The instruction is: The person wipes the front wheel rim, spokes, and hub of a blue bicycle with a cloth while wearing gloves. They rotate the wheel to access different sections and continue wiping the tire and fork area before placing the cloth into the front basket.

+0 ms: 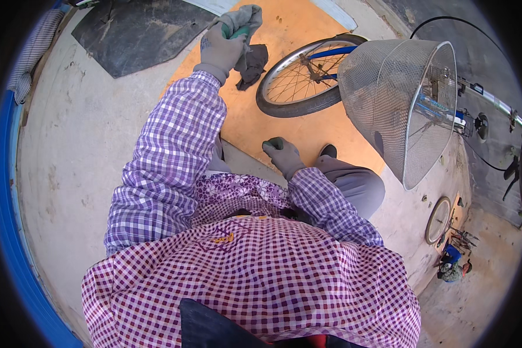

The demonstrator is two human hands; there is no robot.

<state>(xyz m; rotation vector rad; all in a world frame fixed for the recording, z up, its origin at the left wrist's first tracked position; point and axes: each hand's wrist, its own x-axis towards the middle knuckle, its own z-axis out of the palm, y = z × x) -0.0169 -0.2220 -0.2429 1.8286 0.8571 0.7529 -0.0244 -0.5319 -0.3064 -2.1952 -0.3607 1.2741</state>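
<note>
Head | left hand (221, 51) clamped on grey cloth (243, 16) | long axis slanting up-right | right hand (282, 154) closed? cannot tell

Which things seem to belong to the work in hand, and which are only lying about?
Likely part of the work:
grey cloth, held in the left hand
bicycle wheel, near the right hand
dark cloth, beside the wheel

Apparently lying about:
black sheet
striped cloth, left edge

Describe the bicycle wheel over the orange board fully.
The wheel has a black tyre, metal rim, thin spokes and central hub, with blue bars running to it. It lies tipped over an orange board, a mesh basket partly hiding its right side. Neither the left hand nor the right hand touches it.
</note>
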